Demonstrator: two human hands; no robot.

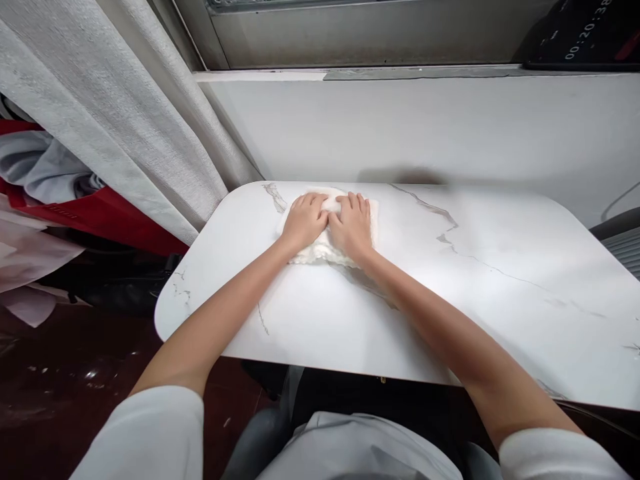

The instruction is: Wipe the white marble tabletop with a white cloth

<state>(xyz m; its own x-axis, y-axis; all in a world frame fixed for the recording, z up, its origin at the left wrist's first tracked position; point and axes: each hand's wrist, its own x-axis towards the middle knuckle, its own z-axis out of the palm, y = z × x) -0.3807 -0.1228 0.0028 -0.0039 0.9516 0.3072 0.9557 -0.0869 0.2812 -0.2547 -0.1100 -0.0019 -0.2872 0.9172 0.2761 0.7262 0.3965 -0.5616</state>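
Note:
A cream-white fluffy cloth (323, 253), rumpled along its near edge, lies on the white marble-patterned table (440, 320). Both palms rest on top of it, close together. My left hand (306, 219) covers its left part, with the fingers laid out over the fabric. On the right part lies my right hand (353, 225), its fingers stretched toward the wall. The two thumbs nearly meet in the middle. What kind of cloth it is cannot be made out, since the hands hide much of it.
A grey curtain (135, 100) hangs at the left, beside a red bag (115, 213) with clothes in it. Behind the table stands a white wall (400, 127) under a window ledge. A phone showing a timer (590, 37) leans at the upper right.

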